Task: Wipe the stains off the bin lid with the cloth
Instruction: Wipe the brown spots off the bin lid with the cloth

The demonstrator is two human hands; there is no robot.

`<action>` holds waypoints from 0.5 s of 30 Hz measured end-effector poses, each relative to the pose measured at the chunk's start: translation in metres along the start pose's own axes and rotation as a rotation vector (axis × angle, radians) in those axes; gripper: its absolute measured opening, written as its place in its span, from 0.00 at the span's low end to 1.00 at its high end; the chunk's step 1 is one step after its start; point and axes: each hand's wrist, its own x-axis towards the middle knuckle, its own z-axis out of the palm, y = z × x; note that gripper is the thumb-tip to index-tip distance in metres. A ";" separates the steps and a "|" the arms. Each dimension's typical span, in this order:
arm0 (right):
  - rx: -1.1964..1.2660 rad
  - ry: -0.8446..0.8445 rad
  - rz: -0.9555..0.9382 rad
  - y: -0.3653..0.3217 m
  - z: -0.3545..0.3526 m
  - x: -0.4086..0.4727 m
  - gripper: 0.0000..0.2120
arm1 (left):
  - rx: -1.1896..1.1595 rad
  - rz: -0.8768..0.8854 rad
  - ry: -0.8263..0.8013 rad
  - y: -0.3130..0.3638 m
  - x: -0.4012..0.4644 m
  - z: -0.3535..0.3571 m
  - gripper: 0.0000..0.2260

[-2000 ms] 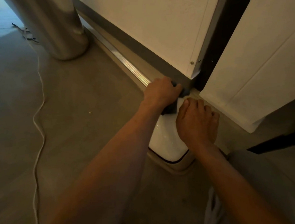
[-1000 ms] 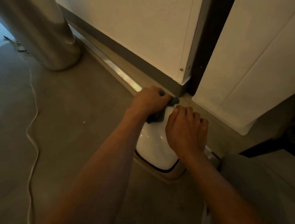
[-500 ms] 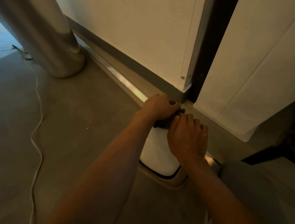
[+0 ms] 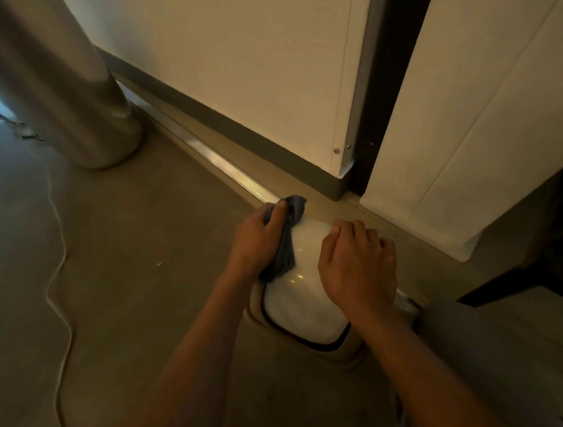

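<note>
On the bin lid [image 4: 306, 299], the left hand [image 4: 259, 242] has dragged the cloth [image 4: 286, 243] leftward.

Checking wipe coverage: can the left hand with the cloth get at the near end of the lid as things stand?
Probably yes: the left hand holds the cloth on the bin lid, whose near end lies bare; the right hand covers only the right side.
</note>
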 end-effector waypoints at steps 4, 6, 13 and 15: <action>-0.037 0.019 -0.012 -0.001 0.001 -0.001 0.23 | 0.312 0.092 -0.212 0.027 0.040 0.014 0.15; -0.054 0.045 0.001 -0.003 0.000 -0.001 0.25 | 0.253 0.157 -0.224 0.027 0.038 0.018 0.13; -0.027 0.076 0.037 -0.007 -0.002 -0.002 0.26 | -0.310 0.161 -0.026 -0.022 -0.038 -0.005 0.08; -0.025 0.091 0.039 -0.008 -0.001 -0.002 0.24 | -0.358 0.103 -0.008 -0.027 -0.043 -0.007 0.08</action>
